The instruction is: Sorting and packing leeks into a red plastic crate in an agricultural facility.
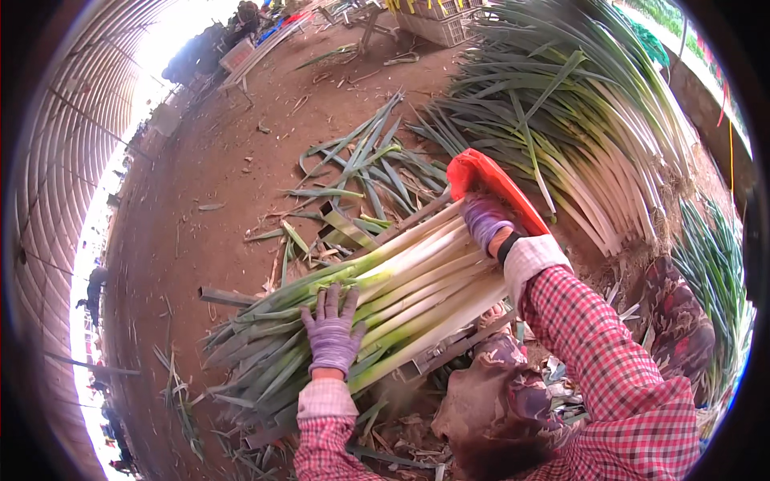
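A bundle of long green onions (pixel 421 282) lies across a metal rack (pixel 445 355) before me, white stalks toward the right and leaves toward the lower left. My left hand (pixel 334 330), in a purple knit glove, rests flat on the leaves with its fingers spread. At the root end is my right hand (pixel 484 222), also gloved, against a red plastic piece (pixel 499 180) that covers the ends of the stalks. Its fingertips are hidden there, so its grip does not show.
A big heap of untrimmed green onions (pixel 577 120) lies at the upper right, and another bunch (pixel 710 288) stands at the right edge. Cut leaves (pixel 379 168) litter the dirt floor (pixel 240 162) past the rack. Plastic crates (pixel 439 27) are stacked at the back.
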### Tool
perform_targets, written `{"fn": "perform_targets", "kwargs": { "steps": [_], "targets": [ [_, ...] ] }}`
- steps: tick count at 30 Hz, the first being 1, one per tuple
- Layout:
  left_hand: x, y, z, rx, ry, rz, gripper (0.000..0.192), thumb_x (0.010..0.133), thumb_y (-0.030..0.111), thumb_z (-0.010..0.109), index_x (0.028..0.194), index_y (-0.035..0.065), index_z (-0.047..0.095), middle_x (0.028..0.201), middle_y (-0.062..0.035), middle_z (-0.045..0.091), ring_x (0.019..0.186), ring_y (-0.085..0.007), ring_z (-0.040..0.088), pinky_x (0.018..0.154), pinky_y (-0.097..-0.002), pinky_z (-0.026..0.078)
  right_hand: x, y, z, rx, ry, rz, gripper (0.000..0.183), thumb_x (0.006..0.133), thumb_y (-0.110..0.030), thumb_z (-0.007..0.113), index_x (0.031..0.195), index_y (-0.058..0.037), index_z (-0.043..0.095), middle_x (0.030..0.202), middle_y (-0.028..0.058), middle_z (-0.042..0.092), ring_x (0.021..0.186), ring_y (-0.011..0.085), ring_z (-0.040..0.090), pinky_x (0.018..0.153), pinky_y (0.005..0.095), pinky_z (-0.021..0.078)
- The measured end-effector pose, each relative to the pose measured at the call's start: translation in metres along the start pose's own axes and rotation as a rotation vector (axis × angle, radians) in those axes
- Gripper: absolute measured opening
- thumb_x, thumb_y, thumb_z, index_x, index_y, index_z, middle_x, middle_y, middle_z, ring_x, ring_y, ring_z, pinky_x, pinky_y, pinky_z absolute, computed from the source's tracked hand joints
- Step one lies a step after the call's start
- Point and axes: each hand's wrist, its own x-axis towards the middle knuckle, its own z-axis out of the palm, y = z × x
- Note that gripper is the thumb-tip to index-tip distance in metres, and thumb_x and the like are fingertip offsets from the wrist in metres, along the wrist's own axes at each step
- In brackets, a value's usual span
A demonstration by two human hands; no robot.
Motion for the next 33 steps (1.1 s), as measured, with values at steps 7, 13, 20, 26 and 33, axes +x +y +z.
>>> {"fn": "perform_targets", "kwargs": {
  "steps": [7, 13, 20, 26, 33],
  "targets": [
    [0.049, -0.041, 0.008, -0.119, -0.109, 0.168, 0.059, 0.073, 0.044, 0.071, 0.127, 0.0250, 0.056, 0.117, -0.0087, 0.058, 0.109, -0.0260, 0.055, 0.101, -0.0537, 0.033, -0.009, 0.000, -0.019, -0.138, 0.029, -0.211, 0.020, 0.084, -0.009, 0.050, 0.094, -0.0076, 0.068, 0.095, 0.0118, 0.067, 0.089, 0.0273, 0.065, 0.078, 0.0384, 0.0511],
    [0.029, 0.009, -0.002, -0.164, -0.189, 0.188, 0.056, 0.070, 0.033, 0.076, 0.122, 0.0226, 0.058, 0.099, -0.0101, 0.061, 0.089, -0.0299, 0.059, 0.073, -0.0431, 0.051, -0.001, 0.003, -0.001, 0.086, -0.039, -0.072, 0.020, 0.086, -0.014, 0.049, 0.092, -0.0086, 0.066, 0.095, 0.0141, 0.065, 0.090, 0.0296, 0.064, 0.079, 0.0400, 0.0503],
    [-0.006, 0.015, 0.035, -0.109, 0.027, 0.060, 0.050, 0.072, 0.036, 0.073, 0.120, 0.0269, 0.063, 0.091, -0.0053, 0.061, 0.079, -0.0268, 0.058, 0.066, -0.0421, 0.050, -0.016, -0.006, -0.025, -0.067, -0.212, -0.067, 0.037, 0.088, -0.024, 0.050, 0.122, -0.0104, 0.055, 0.120, 0.0138, 0.058, 0.108, 0.0354, 0.056, 0.091, 0.0468, 0.0442],
    [0.029, -0.018, 0.054, -0.086, 0.198, 0.187, 0.033, 0.074, 0.025, 0.067, 0.107, 0.0296, 0.068, 0.086, -0.0014, 0.059, 0.077, -0.0246, 0.057, 0.063, -0.0418, 0.046, -0.053, -0.032, -0.058, 0.090, -0.245, -0.665, 0.052, 0.086, -0.042, 0.056, 0.135, -0.0278, 0.049, 0.143, 0.0077, 0.043, 0.133, 0.0267, 0.037, 0.109, 0.0524, 0.0229],
    [0.040, -0.026, 0.070, -0.122, 0.364, 0.221, 0.026, 0.077, 0.022, 0.066, 0.102, 0.0288, 0.070, 0.102, -0.0024, 0.060, 0.091, -0.0257, 0.057, 0.079, -0.0432, 0.045, -0.056, -0.046, -0.029, 0.171, -0.162, -0.496, 0.048, 0.081, -0.045, 0.059, 0.127, -0.0311, 0.056, 0.139, 0.0037, 0.047, 0.132, 0.0244, 0.037, 0.108, 0.0517, 0.0216]
  ]
}}
